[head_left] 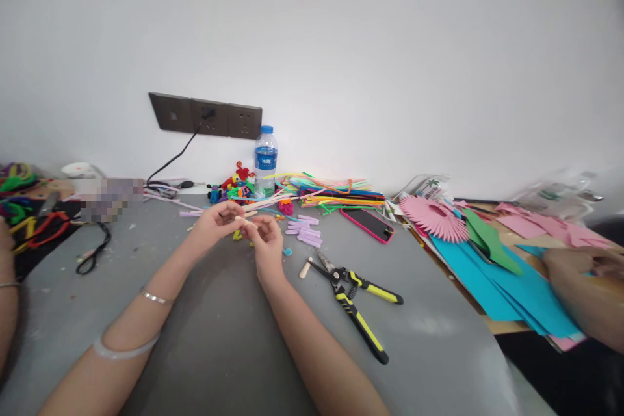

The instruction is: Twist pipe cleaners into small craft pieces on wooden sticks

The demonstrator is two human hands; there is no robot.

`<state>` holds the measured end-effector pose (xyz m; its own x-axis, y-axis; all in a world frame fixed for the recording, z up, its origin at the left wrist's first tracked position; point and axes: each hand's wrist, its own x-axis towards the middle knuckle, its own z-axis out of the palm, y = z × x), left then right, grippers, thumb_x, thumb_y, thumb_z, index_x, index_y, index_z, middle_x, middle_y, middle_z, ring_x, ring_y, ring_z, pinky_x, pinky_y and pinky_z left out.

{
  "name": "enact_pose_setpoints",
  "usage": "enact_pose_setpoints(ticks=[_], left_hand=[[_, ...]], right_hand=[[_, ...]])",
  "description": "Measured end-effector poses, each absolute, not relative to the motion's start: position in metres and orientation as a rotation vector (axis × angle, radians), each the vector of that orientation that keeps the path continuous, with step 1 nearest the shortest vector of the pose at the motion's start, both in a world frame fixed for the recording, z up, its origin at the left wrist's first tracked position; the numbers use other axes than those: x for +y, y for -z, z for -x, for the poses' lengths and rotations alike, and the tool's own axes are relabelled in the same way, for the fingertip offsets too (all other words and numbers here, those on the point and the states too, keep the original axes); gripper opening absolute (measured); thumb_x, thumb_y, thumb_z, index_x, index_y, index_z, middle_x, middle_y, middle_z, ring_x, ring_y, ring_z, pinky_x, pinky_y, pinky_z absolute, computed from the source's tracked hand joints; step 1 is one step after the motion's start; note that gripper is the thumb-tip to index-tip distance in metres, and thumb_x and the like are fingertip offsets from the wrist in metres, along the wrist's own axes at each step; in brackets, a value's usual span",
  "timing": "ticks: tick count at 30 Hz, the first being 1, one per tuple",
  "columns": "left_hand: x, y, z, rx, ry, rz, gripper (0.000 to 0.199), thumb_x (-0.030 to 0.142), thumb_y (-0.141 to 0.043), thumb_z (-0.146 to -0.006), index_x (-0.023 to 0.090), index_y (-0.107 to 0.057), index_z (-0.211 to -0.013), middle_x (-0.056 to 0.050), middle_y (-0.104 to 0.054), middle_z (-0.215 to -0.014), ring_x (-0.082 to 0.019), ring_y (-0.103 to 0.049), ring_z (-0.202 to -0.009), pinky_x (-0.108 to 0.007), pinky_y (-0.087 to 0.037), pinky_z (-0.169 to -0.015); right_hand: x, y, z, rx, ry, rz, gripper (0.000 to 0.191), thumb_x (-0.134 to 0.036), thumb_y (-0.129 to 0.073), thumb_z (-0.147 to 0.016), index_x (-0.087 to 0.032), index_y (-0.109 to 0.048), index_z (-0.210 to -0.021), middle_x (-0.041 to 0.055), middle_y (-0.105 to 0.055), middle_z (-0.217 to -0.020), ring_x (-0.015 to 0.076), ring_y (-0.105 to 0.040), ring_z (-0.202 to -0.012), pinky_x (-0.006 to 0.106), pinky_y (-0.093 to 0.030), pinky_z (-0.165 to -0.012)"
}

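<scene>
My left hand (pixel 217 226) and my right hand (pixel 266 240) meet over the middle of the grey table (pixel 209 338). Their fingertips pinch a small cream-coloured piece (pixel 242 220) between them; its full shape is partly hidden by the fingers. Just right of my right hand lie several folded lilac pipe-cleaner pieces (pixel 305 232). Open pruning shears (pixel 348 286) with yellow and black handles rest further right, their tips beside a short cream piece (pixel 305 268).
A water bottle (pixel 266 161), colourful pipe cleaners (pixel 336 194) and a pink-edged phone (pixel 368 225) line the back. At right, another person's hand (pixel 585 286) is by blue paper sheets (pixel 492 286). A black cable (pixel 95 253) lies left; another person's arm (pixel 6 286) shows at the edge.
</scene>
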<state>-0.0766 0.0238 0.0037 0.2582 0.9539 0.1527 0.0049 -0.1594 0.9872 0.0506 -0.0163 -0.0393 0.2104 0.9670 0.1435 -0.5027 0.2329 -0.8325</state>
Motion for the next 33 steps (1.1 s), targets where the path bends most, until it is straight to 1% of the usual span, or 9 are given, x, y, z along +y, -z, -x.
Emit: enact_pose_setpoints(ticks=[9, 16, 19, 23, 24, 26, 29, 31, 33], left_hand=[[0.02, -0.01, 0.076, 0.976, -1.137, -1.484, 0.039, 0.049, -0.085, -0.059, 0.017, -0.069, -0.075, -0.002, -0.067, -0.071, -0.015, -0.061, -0.065, -0.026, -0.05, -0.061], [0.022, -0.007, 0.077, 0.961, -1.169, -1.515, 0.034, 0.048, -0.084, -0.062, 0.018, -0.072, -0.074, -0.004, -0.07, -0.075, -0.016, -0.062, -0.068, -0.026, -0.05, -0.062], [0.026, -0.003, 0.081, 1.02, -1.218, -1.485, 0.036, 0.05, -0.083, -0.061, 0.018, -0.072, -0.074, -0.003, -0.07, -0.073, -0.017, -0.061, -0.067, -0.026, -0.049, -0.061], [0.034, 0.002, 0.086, 1.13, -1.36, -1.401, 0.038, 0.052, -0.08, -0.063, 0.019, -0.071, -0.079, -0.002, -0.069, -0.071, -0.016, -0.06, -0.066, -0.024, -0.048, -0.06], [0.035, 0.003, 0.087, 1.145, -1.39, -1.39, 0.038, 0.052, -0.08, -0.064, 0.019, -0.071, -0.079, -0.002, -0.068, -0.071, -0.016, -0.06, -0.066, -0.024, -0.048, -0.062], [0.036, 0.003, 0.087, 1.168, -1.417, -1.375, 0.039, 0.053, -0.08, -0.064, 0.019, -0.071, -0.08, -0.002, -0.068, -0.072, -0.016, -0.06, -0.067, -0.025, -0.049, -0.064], [0.035, 0.003, 0.084, 1.18, -1.397, -1.362, 0.04, 0.054, -0.081, -0.062, 0.019, -0.071, -0.08, -0.002, -0.067, -0.072, -0.016, -0.059, -0.067, -0.025, -0.049, -0.064], [0.034, 0.003, 0.082, 1.171, -1.375, -1.369, 0.04, 0.054, -0.081, -0.062, 0.02, -0.071, -0.08, -0.001, -0.067, -0.072, -0.016, -0.058, -0.068, -0.025, -0.048, -0.065], [0.033, 0.003, 0.081, 1.166, -1.362, -1.379, 0.039, 0.054, -0.082, -0.062, 0.02, -0.071, -0.079, -0.001, -0.067, -0.071, -0.016, -0.058, -0.068, -0.025, -0.048, -0.065]], right_hand=[[-0.017, 0.037, -0.052, -0.771, -1.305, 0.688, 0.033, -0.047, -0.078, -0.074, -0.017, -0.066, -0.083, -0.0004, -0.069, -0.07, 0.0121, -0.063, -0.063, 0.026, -0.053, -0.066], [-0.016, 0.035, -0.051, -0.76, -1.323, 0.684, 0.036, -0.048, -0.079, -0.072, -0.017, -0.064, -0.082, 0.0004, -0.069, -0.069, 0.0121, -0.063, -0.06, 0.026, -0.053, -0.064], [-0.018, 0.031, -0.048, -0.829, -1.313, 0.708, 0.041, -0.051, -0.076, -0.073, -0.02, -0.057, -0.09, -0.0006, -0.068, -0.069, 0.013, -0.063, -0.057, 0.027, -0.053, -0.06], [-0.032, 0.005, -0.059, -0.963, -1.265, 0.787, 0.05, -0.051, -0.072, -0.077, -0.024, -0.045, -0.11, -0.0057, -0.063, -0.071, 0.0107, -0.056, -0.049, 0.024, -0.046, -0.05], [-0.037, -0.005, -0.068, -1.036, -1.254, 0.828, 0.05, -0.05, -0.071, -0.078, -0.024, -0.045, -0.112, -0.0053, -0.063, -0.075, 0.0103, -0.055, -0.05, 0.023, -0.045, -0.05], [-0.046, -0.026, -0.093, -1.281, -1.185, 0.963, 0.047, -0.045, -0.072, -0.079, -0.024, -0.05, -0.114, -0.0013, -0.065, -0.089, 0.0117, -0.059, -0.063, 0.024, -0.047, -0.057], [-0.047, -0.047, -0.143, -1.617, -0.936, 1.27, 0.022, -0.036, -0.068, -0.083, -0.022, -0.062, -0.1, 0.0032, -0.067, -0.102, 0.0156, -0.062, -0.079, 0.028, -0.048, -0.07], [-0.038, -0.047, -0.175, -1.749, -0.75, 1.543, 0.008, -0.025, -0.067, -0.083, -0.021, -0.065, -0.09, 0.0052, -0.07, -0.097, 0.0196, -0.063, -0.085, 0.031, -0.046, -0.076], [-0.024, -0.036, -0.199, -1.85, -0.644, 1.794, 0.009, -0.015, -0.069, -0.079, -0.02, -0.066, -0.087, 0.0082, -0.071, -0.098, 0.0232, -0.064, -0.092, 0.032, -0.045, -0.079]])
